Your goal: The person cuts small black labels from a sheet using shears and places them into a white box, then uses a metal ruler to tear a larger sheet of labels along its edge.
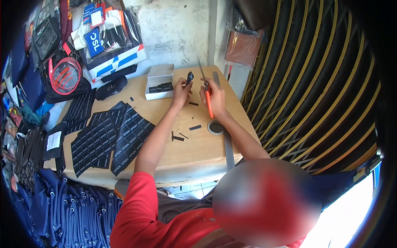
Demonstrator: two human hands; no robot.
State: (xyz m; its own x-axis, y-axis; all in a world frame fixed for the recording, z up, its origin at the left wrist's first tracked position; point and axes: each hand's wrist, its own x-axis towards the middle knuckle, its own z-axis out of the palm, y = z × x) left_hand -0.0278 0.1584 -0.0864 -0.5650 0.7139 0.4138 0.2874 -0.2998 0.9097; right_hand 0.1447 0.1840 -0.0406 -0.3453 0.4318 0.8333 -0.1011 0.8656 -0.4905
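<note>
Above the table, my left hand (180,93) pinches a small black label (190,77) with pale print, holding it upright. Just to its right, my right hand (216,98) is wrapped around a pair of scissors (209,103) with orange handles, the blades pointing up and away. The blades and the label are apart. Behind my left hand, an open white box (155,96) contains several cut black labels (162,87). Left of my forearm lie black sheets (131,138) printed with "EPSON" in a grid. Small black offcuts (178,138) are scattered below my hands.
A roll of tape (215,127) and a long metal ruler (228,151) lie at the table's right side. A black case (111,88) rests at the back left. Blue lanyards (78,219) hang at lower left. A folding gate (314,82) stands to the right.
</note>
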